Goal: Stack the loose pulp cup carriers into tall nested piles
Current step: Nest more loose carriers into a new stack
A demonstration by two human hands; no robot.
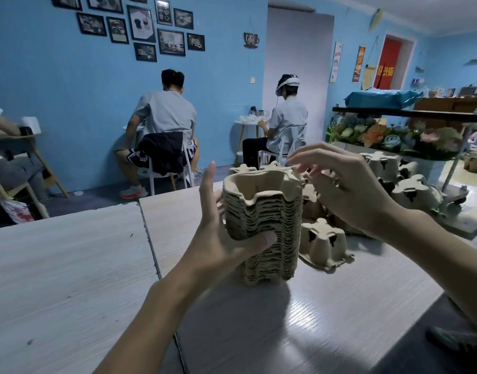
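Right of the nested pile, loose carriers are scattered beneath the spread, empty right hand. That pile is gripped by the left hand.

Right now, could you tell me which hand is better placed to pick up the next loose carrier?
The right. The right hand is empty with relaxed fingers, beside the loose carriers lying right of the nested pile, while the left hand grips that pile on the table.

Rough matt pulp carriers; pale wood-grain table, faintly glossy
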